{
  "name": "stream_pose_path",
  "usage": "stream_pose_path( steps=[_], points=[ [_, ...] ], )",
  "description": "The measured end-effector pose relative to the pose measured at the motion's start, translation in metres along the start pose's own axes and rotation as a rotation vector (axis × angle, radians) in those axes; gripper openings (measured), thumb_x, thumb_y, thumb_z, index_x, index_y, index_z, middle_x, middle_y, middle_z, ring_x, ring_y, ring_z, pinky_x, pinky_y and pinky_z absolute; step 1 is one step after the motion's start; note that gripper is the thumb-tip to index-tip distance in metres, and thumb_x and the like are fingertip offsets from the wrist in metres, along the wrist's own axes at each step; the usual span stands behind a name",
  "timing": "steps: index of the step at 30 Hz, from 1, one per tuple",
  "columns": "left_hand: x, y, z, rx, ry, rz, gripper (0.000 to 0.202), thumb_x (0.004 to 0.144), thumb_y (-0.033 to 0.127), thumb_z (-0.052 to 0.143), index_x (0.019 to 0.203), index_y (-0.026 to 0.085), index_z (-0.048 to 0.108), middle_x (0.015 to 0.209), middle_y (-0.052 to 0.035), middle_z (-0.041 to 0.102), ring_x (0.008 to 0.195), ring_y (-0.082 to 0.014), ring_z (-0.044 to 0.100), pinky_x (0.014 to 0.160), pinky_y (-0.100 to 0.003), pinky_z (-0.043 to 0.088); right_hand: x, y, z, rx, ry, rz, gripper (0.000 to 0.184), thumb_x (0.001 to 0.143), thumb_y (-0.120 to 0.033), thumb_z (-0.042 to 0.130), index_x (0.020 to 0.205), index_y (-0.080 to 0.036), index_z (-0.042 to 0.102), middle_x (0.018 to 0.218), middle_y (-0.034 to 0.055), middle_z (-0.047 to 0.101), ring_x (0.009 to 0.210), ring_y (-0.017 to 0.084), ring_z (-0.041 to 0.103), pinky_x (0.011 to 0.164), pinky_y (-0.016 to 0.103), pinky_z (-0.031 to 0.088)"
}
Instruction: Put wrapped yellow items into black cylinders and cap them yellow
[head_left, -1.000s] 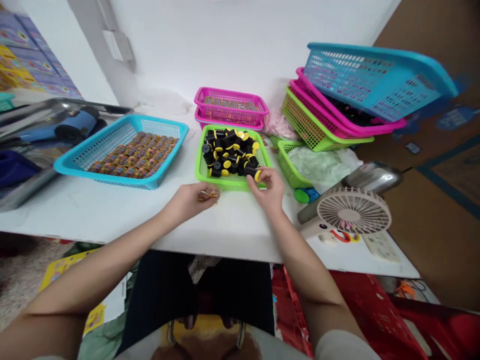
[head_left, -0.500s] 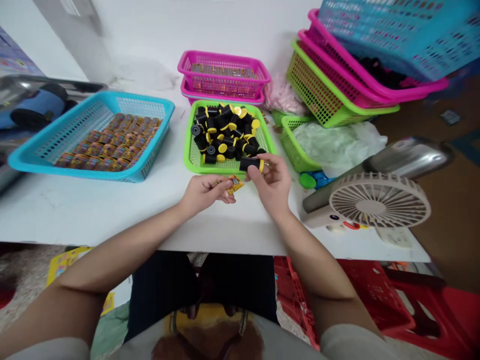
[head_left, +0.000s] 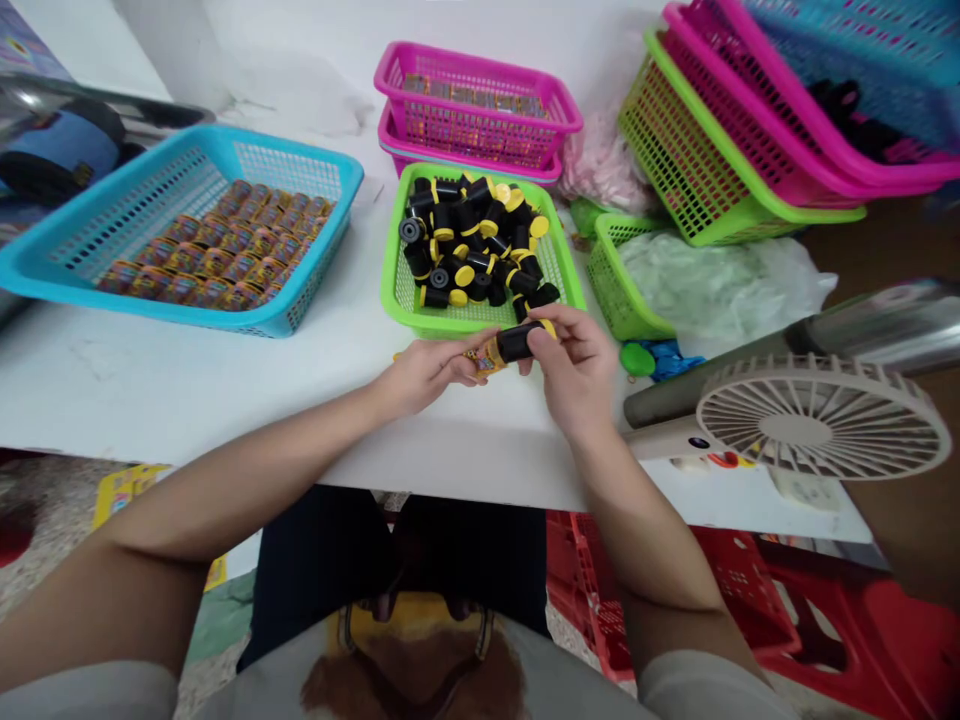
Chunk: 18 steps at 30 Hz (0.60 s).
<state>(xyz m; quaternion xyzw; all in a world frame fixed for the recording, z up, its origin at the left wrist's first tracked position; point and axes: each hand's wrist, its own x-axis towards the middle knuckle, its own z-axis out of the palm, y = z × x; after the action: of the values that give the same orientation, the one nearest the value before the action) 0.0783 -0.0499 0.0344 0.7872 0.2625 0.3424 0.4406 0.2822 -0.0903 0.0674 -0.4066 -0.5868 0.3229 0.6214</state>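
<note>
Above the table's front part, my right hand (head_left: pixel 581 375) grips a black cylinder (head_left: pixel 516 343) with a yellow cap, fingers wrapped round the capped end. My left hand (head_left: pixel 427 375) pinches a small yellow printed label (head_left: pixel 489 357), which meets the cylinder's left end. Whether the label goes around the cylinder or only touches it, I cannot tell. Just behind both hands stands a green basket (head_left: pixel 411 318) of similar black cylinders with yellow caps.
To the left, a blue basket (head_left: pixel 52 290) holds rows of printed cylinders (head_left: pixel 217 262). Pink baskets (head_left: pixel 480 60) with printed pieces stand behind. On the right are a small green basket (head_left: pixel 634 310) with plastic bags, stacked baskets (head_left: pixel 701 170) and a fan (head_left: pixel 821 420).
My hands have come together, bringing the cylinder and the label into contact. The label now lies along the cylinder's left end. The camera view has shifted slightly.
</note>
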Motion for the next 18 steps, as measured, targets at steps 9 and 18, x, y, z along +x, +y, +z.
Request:
stream_pose_path(
  steps=[9, 18],
  points=[
    [0.0026, -0.0004, -0.0065, 0.162, 0.125, 0.059, 0.042, 0.101, 0.049, 0.051, 0.114, 0.020, 0.078, 0.116, -0.0089, 0.081, 0.077, -0.0154, 0.071, 0.083, -0.024, 0.057, 0.0038, 0.0014, -0.0013, -0.108, -0.085, 0.051, 0.040, 0.085, -0.063, 0.076, 0.100, -0.027, 0.067, 0.070, -0.0056, 0.059, 0.053, 0.008, 0.052, 0.050, 0.026, 0.046],
    [0.0026, 0.0026, -0.0083, 0.162, 0.168, 0.059, 0.036, 0.101, 0.038, 0.052, 0.117, 0.020, 0.078, 0.116, -0.0047, 0.080, 0.076, -0.0123, 0.067, 0.082, -0.021, 0.056, 0.0019, 0.0041, -0.0004, -0.090, -0.084, 0.006, 0.038, 0.085, -0.060, 0.077, 0.102, -0.028, 0.069, 0.071, -0.0054, 0.056, 0.056, 0.009, 0.051, 0.054, 0.026, 0.048]
  ],
)
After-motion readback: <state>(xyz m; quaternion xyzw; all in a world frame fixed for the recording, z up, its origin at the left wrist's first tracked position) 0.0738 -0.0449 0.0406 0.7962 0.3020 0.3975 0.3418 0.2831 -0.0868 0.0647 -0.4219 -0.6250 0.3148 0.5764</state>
